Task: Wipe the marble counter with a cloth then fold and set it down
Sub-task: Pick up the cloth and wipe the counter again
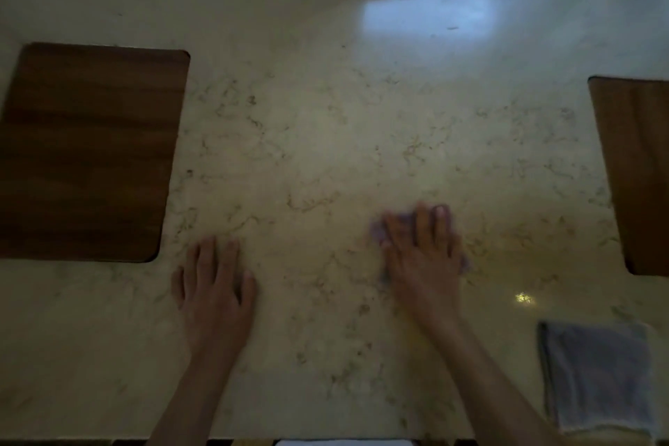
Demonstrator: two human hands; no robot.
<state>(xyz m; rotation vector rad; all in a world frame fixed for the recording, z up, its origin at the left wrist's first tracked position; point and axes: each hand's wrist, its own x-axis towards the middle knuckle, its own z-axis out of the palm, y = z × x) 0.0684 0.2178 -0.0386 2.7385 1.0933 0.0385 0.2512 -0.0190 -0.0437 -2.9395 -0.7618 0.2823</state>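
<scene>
Dim, soft; window glare on counter (427, 16) far edge.

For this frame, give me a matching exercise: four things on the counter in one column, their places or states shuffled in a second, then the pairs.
1. left hand
2. small purple cloth
3. folded grey cloth
4. dark wooden board

A. far left of the marble counter
B. near right corner, untouched
C. pressed under the right hand
D. flat on bare marble

Pairs: 1-D, 2-C, 3-B, 4-A
</scene>
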